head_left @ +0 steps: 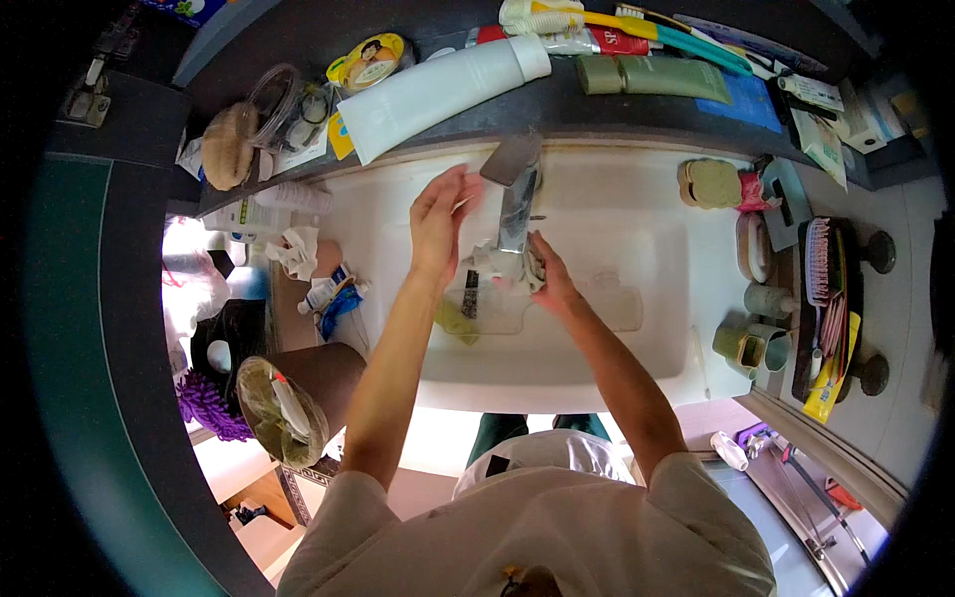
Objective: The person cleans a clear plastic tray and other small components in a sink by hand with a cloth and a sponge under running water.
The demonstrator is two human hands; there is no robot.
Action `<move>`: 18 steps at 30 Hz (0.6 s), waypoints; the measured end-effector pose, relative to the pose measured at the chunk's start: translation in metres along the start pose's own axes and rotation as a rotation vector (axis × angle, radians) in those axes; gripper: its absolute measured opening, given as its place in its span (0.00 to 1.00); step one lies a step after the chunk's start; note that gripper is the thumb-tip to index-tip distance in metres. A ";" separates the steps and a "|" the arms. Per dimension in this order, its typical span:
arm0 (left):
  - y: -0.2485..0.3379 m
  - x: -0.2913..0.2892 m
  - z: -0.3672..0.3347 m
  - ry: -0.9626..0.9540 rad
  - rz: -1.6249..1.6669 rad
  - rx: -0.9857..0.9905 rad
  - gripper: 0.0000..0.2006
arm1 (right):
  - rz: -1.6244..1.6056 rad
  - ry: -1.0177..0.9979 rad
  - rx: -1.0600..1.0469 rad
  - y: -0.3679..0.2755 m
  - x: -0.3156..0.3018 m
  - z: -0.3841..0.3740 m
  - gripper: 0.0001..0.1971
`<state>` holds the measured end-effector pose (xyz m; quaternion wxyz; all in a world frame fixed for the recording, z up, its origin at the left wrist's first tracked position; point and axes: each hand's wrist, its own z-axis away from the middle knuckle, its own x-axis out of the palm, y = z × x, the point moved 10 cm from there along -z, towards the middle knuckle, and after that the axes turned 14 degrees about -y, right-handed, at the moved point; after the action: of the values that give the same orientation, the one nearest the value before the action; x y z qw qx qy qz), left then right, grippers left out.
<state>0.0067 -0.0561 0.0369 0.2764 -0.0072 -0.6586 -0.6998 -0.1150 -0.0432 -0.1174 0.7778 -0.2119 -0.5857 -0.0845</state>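
Note:
A chrome faucet [515, 211] reaches out over the white sink [662, 259], its flat lever [509, 159] at the back. My right hand [550, 276] grips a wet-looking grey-white cloth [507, 267] just below the spout. Left of the faucet is my left hand [438, 224], raised with its fingers loosely stretched and slightly bent, holding nothing. A pale yellow-green piece [457, 324] lies in the basin below the hands, next to a dark speckled strip [471, 295]. What these two are cannot be made out.
Along the back ledge lie a large white tube [443, 95], a green tube [652, 77] and toothbrushes [686, 45]. Cups [768, 348] and a soap dish [753, 247] line the right rim. A lined trash bin [284, 413] stands at the left; a hairbrush [818, 261] lies far right.

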 end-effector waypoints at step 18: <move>-0.195 -0.019 0.065 0.141 0.803 -0.315 0.15 | 0.369 0.448 -0.110 -0.017 -0.061 0.053 0.13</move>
<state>-0.0777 0.0075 -0.1409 0.5665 -0.2572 -0.4684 -0.6274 -0.1860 -0.0433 -0.1592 0.8772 -0.3329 -0.3455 -0.0181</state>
